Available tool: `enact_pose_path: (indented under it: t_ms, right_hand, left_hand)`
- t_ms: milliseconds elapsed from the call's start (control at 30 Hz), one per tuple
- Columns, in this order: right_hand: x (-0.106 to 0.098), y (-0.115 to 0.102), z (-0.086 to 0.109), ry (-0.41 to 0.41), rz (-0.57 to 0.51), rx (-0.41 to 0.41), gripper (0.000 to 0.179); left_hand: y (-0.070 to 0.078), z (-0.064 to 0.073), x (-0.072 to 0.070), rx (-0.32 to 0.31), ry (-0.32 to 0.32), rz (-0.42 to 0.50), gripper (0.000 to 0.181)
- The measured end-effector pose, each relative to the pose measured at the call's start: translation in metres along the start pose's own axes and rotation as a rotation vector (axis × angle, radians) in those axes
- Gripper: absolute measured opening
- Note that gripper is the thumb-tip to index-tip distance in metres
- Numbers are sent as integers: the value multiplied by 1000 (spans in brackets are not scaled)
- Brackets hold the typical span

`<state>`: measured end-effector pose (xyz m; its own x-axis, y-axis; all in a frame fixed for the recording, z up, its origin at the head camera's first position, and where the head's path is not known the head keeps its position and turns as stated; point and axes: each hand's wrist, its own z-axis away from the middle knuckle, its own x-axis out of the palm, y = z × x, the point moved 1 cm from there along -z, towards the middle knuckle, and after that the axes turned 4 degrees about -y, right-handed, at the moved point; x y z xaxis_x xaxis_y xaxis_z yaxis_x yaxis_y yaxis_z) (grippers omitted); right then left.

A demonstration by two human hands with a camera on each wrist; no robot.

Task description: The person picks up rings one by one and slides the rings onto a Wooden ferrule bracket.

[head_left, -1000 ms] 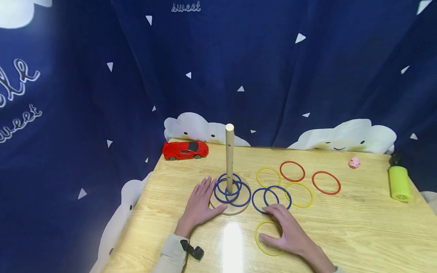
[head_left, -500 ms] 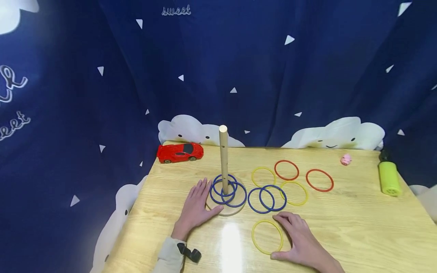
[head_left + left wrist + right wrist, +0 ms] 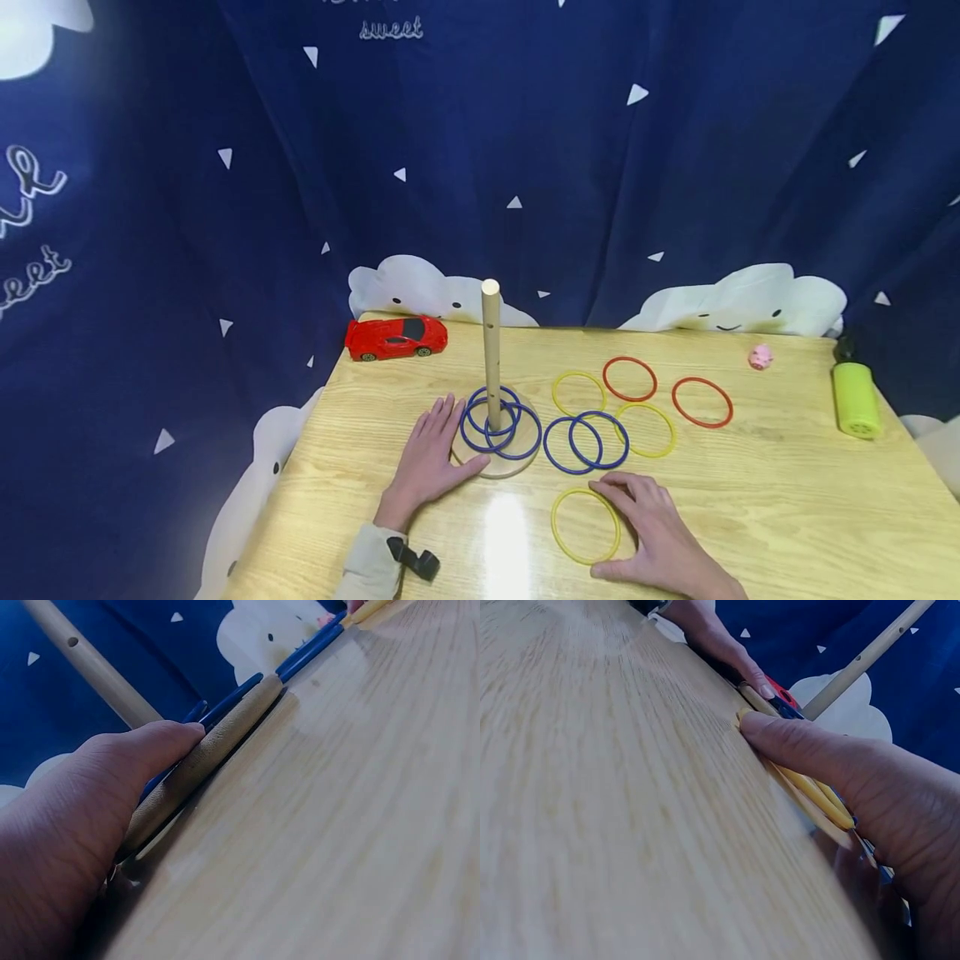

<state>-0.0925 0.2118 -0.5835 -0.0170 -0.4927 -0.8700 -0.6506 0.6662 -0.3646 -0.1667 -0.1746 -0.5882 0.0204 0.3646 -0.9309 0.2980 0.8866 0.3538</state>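
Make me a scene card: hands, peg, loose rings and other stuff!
Left hand: rests against the round base
Right hand: spans the near yellow ring, touching its edge
Wooden peg: upright, three blue rings around its foot
Loose ones: two overlapping blue rings, two red rings, two more yellow rings
Other stuff: red toy car, pink pig, yellow-green cylinder

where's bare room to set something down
Pale wooden tabletop is bare between the red toy car and left hand, and between the right hand and green cylinder. Crowded: around the upright wooden peg and blue, yellow and red rings.
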Motion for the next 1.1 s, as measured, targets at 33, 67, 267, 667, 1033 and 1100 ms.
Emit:
enact_pose_path:
  t_ms: [33, 67, 267, 667, 1033, 1100]
  right_hand:
    - [0, 0, 0, -2, 0, -2, 106]
    - [0, 0, 0, -4, 0, -3, 105]
    - [3, -2, -1, -5, 2, -8, 102]
    - [9, -12, -7, 50, -43, -7, 93]
    - [7, -11, -7, 76, -49, -12, 93]
    - [7, -11, -7, 91, -40, -24, 93]
  left_hand:
    - [0, 0, 0, 0, 1, 2, 109]
    - [0, 0, 1, -1, 0, 5, 108]
    - [-1, 5, 1, -6, 11, 18, 108]
    - [-1, 4, -2, 5, 16, 9, 106]
    - [0, 2, 0, 5, -1, 3, 106]
    - [1, 1, 0, 8, 0, -3, 106]
